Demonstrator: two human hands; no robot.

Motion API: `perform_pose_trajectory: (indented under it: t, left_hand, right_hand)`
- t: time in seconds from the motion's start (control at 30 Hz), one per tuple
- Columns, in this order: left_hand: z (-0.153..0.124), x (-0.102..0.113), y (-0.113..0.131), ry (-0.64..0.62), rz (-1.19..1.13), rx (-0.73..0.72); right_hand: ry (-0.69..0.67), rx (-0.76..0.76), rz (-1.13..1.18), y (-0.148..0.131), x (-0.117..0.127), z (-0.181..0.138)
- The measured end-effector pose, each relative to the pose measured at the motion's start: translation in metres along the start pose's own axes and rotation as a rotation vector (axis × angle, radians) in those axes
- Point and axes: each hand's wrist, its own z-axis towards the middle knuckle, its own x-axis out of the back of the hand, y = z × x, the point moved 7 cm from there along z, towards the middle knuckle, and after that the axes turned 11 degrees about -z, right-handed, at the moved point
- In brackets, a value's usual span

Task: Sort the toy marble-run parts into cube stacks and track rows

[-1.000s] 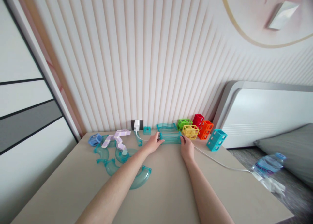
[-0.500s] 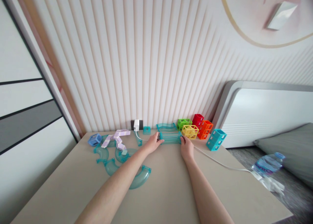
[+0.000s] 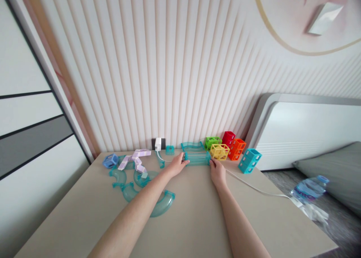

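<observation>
A straight, see-through teal track piece (image 3: 197, 159) lies across the back of the table, in front of a similar wavy teal piece (image 3: 192, 146). My left hand (image 3: 177, 166) is closed on its left end, with thumb and fingers pinching the edge. At the right end, the fingers of my right hand (image 3: 217, 170) are closed on the corner, partly hidden behind the hand itself. A yellow openwork block (image 3: 219, 152) stands just behind my right hand. Whether the teal section is one piece or several stacked, I cannot tell.
Curved teal track pieces (image 3: 164, 205) and a lilac folded strip (image 3: 137, 161) lie left, near a blue block (image 3: 110, 161). Green (image 3: 212, 141), red (image 3: 228, 137), orange (image 3: 237, 149) and teal (image 3: 249, 161) blocks stand right. A white cable (image 3: 254, 190) runs from a charger (image 3: 158, 143).
My right hand has shifted very slightly to the right at the end of the track piece. The left hand holds its place, and the view has moved a touch.
</observation>
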Motion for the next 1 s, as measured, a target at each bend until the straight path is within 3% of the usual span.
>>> perform_pose_trajectory:
  t: [1.0]
  left_hand:
    - [0.005, 0.001, -0.011, 0.012, -0.096, 0.062]
  right_hand:
    - [-0.041, 0.093, -0.196, -0.01, 0.001, -0.005]
